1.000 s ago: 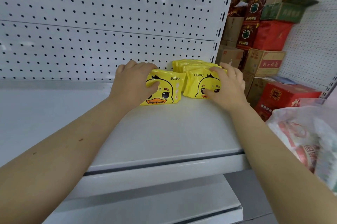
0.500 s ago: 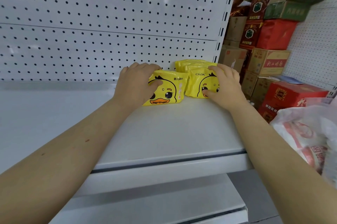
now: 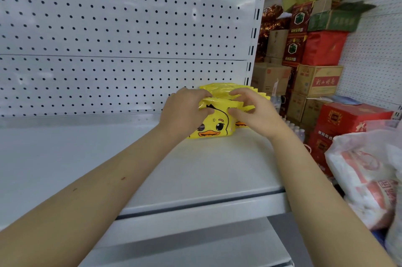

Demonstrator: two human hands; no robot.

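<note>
Pinching the duck-face pack [image 3: 215,125] in left grip [image 3: 185,112] and right grip [image 3: 255,114], back right corner of the shelf [image 3: 195,171]; we can read no lettering.

Left hand [image 3: 185,110]: bare forearm stretched forward, fingers and thumb curled, pinching. Right hand [image 3: 256,112]: likewise, near the left, thumbs facing inward.

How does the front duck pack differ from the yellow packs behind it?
The front duck pack shows its duck face; the yellow packs behind show mostly top edges. The left hand and right hand pinch the front duck pack's top; whether they touch the yellow packs behind is unclear. Both are yellow and stand on the white shelf.
</note>
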